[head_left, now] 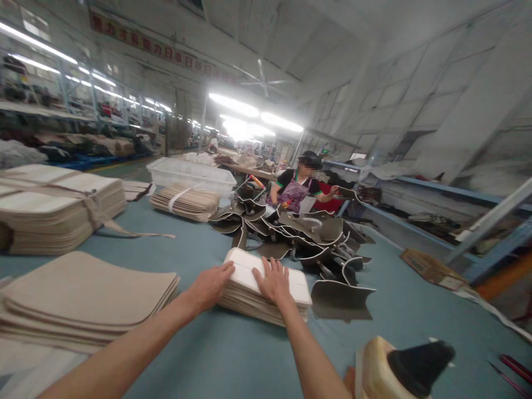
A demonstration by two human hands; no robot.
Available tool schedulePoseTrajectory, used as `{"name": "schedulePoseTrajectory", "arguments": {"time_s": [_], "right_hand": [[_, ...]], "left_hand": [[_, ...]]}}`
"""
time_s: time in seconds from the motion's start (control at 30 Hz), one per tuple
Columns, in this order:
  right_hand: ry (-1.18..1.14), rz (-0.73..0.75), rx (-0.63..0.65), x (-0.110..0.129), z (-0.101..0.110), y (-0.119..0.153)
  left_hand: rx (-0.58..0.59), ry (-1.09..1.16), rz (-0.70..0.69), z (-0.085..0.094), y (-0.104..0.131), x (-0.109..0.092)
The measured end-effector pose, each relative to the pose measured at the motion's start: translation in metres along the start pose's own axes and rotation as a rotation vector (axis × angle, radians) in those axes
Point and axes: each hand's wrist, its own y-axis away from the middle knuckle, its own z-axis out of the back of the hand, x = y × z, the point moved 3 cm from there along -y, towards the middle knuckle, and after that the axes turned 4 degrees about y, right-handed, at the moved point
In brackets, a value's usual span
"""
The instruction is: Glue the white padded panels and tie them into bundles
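A stack of rounded, pale-topped beige panels (266, 307) lies on the blue-green table in front of me. My left hand (213, 285) is closed on the stack's left end, its fingertips at the top edge. My right hand (272, 280) rests on the white upper face, fingers spread. Just behind the stack is a heap of dark olive, white-edged pieces (286, 233), some with grey handles. One such piece (343, 300) lies flat to the right of the stack. Larger beige sheets (91, 288) are piled by my left forearm.
A strapped stack of panels (45, 230) stands at the left, with another banded stack (187, 200) and a clear plastic bin (191, 174) behind. A bottle with a black nozzle (374, 366) is near right. Across the table a co-worker (297, 185) holds a dark piece.
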Motion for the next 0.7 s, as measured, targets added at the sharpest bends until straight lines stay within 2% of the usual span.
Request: {"name": "schedulePoseTrajectory", "arguments": {"time_s": [0.1,0.17,0.27,0.33,0.4,0.53,0.63,0.7], "right_hand": [[0.024,-0.017,0.021,0.0,0.0,-0.001],[0.045,-0.022,0.044,0.0,-0.002,-0.002],[0.081,-0.008,0.07,-0.002,-0.005,-0.005],[0.105,-0.001,0.073,-0.004,-0.005,-0.006],[0.123,0.001,0.069,-0.005,-0.003,-0.005],[0.143,-0.008,0.053,-0.005,0.004,-0.006],[0.146,-0.01,0.043,-0.002,0.017,-0.007],[0.162,-0.016,0.01,0.004,0.032,-0.004]], "left_hand": [[-0.036,0.011,0.068,0.011,0.016,-0.018],[-0.072,0.025,0.107,0.018,0.036,-0.03],[-0.14,0.076,0.11,0.029,0.08,-0.042],[-0.225,0.122,0.11,0.04,0.115,-0.034],[-0.329,0.11,0.196,0.058,0.15,-0.006],[-0.444,0.014,0.505,0.106,0.204,0.089],[-0.51,-0.054,0.738,0.141,0.23,0.153],[-0.492,-0.056,0.817,0.156,0.238,0.182]]}}
